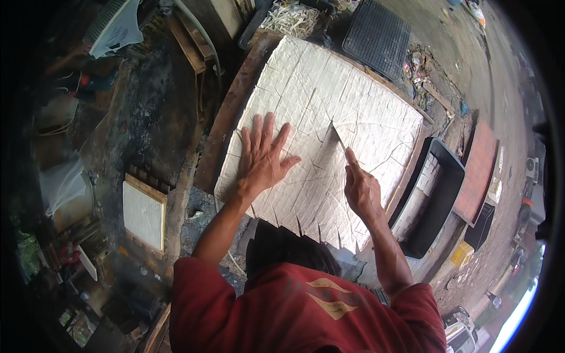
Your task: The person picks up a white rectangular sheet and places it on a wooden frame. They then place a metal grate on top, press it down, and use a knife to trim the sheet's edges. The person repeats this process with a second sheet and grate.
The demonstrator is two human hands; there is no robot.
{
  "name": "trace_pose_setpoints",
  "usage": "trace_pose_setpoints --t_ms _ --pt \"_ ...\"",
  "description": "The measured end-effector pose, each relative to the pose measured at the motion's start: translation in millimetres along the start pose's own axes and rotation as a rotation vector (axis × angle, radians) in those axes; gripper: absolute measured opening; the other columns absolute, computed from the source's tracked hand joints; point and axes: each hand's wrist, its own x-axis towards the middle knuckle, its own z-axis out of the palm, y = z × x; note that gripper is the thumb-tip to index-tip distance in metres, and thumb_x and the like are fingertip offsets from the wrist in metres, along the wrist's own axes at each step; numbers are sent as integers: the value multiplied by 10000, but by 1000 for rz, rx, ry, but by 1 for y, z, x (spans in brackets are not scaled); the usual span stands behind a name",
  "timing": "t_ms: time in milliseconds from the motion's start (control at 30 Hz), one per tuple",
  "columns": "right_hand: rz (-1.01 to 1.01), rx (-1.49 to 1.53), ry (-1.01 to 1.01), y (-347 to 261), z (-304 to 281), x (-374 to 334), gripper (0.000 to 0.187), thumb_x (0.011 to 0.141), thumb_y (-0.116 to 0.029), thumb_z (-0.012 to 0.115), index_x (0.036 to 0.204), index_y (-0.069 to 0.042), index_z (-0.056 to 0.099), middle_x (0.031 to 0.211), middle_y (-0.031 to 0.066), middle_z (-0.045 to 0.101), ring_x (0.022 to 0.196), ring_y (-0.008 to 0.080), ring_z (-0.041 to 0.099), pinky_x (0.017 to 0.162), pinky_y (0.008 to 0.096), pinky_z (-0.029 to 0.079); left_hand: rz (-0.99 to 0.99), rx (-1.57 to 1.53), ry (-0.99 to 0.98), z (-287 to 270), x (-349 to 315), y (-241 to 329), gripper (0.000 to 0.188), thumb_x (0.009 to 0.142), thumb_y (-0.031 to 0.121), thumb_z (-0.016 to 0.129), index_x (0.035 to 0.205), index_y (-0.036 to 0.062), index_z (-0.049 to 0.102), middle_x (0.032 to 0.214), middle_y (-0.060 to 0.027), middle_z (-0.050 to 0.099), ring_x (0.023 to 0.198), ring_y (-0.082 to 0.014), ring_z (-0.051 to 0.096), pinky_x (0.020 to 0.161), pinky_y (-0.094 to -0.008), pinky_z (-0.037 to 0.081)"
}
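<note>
Cutting the white slab [329, 112]
Our left hand [263, 159] lies flat, fingers spread; right hand [360, 189] clamped on the knife [339, 140]. A slipping blade could likely nick those fingers.

Red short-sleeved shirt [306, 312], pale emblem

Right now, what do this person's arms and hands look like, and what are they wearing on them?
Both arms are bare from above the elbow down. The left hand and right hand wear no gloves, rings or wristbands that show. A red short-sleeved shirt covers the shoulders and upper arms; its sleeves end above the elbows. The shirt bears a pale yellowish diamond-shaped marking.
</note>
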Motion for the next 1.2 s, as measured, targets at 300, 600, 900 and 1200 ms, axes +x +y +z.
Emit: trace_pose_setpoints --t_ms 300,600,900,1200 --pt "53 -27 -76 42 -14 -106 482 1055 -176 553 1532 -148 489 745 293 666 670 469 676 627 560 500 -60 137 13 14 -9 10 831 948 651 608 1623 214 397 1729 -194 180 1598 -430 95 1261 -637 28" --pt "30 -80 -48 72 -20 -181 481 1039 -158 556 1516 -131 503 701 273 661 635 455 679 603 545 524 -43 249 73 22 -9 8 829 950 698 559 1632 265 375 1724 -168 216 1591 -422 135 1262 -636 64" --pt "135 -65 -117 84 -34 -247 483 1021 -159 552 1502 -174 525 803 279 704 740 468 709 692 562 554 -47 243 4 24 -16 6 805 982 688 519 1648 274 337 1736 -152 190 1597 -405 133 1261 -615 80" --pt "192 53 -167 82 -121 -287 459 1036 -147 581 1494 -122 558 962 288 720 857 414 742 764 484 567 -65 251 63 16 -13 6 825 984 695 508 1649 238 337 1737 -176 163 1598 -431 94 1259 -637 41"
